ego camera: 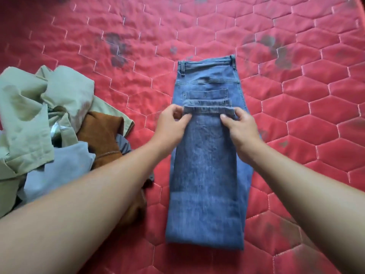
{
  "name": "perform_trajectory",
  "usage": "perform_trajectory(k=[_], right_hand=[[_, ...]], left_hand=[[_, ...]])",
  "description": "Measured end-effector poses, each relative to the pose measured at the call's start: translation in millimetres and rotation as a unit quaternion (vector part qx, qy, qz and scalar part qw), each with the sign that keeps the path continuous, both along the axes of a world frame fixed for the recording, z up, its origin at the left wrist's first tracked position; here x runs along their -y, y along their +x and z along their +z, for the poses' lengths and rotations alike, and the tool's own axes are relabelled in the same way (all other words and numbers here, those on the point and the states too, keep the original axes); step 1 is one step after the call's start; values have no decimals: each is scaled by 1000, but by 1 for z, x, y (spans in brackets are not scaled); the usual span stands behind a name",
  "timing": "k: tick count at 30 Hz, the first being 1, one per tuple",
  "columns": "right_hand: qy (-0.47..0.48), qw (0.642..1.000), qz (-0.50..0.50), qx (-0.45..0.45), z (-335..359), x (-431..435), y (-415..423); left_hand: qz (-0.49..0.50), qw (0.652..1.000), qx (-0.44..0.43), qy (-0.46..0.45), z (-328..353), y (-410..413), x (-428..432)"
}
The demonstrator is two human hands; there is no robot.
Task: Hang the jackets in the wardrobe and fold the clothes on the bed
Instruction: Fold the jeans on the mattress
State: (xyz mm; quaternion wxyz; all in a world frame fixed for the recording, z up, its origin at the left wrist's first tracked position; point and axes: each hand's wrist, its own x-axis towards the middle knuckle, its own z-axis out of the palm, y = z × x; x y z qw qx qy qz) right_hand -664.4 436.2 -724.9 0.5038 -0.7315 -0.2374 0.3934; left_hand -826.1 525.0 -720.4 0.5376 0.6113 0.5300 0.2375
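Observation:
A pair of blue jeans (207,175) lies lengthwise on the red quilted bed (296,115), waistband at the far end, the legs doubled back over the seat. The leg hems lie across the back pocket. My left hand (169,125) pinches the left corner of the hems. My right hand (239,131) pinches the right corner, thumb on top of the denim. Both forearms reach in from the near edge.
A heap of unfolded clothes (39,115) sits at the left: pale green garments, a brown piece (100,133), a light blue-grey one (59,171). The bedcover shows dark stains at the far side.

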Motion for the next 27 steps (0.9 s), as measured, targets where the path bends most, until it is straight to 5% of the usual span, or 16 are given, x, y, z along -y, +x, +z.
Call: perform_trajectory(k=[3,8,17,20,22,24,25,27], right_hand=[[37,998,12,41,10,-85,40],[-125,988,70,62,-44,-125,73],[-46,997,20,64,-40,-155,74],[-84,988,50,118,-38,-167,81],[-117,944,91,296,-42,-160,77],[-121,845,150,499,-51,-146,65],[-127,805,191,548,-56,-141,64],[-191,780,246,543,-73,-140,72]], left_hand=[[33,999,21,12,3,39,-78],[15,996,-10,-83,-51,45,-114],[45,999,21,-1,-47,59,-125],[11,997,-70,34,-50,58,-133],[-14,974,-179,139,-53,56,-131],[-58,946,-224,228,-57,62,-124],[-99,929,-248,256,-62,68,-123],[-171,898,-319,249,-76,78,-129]])
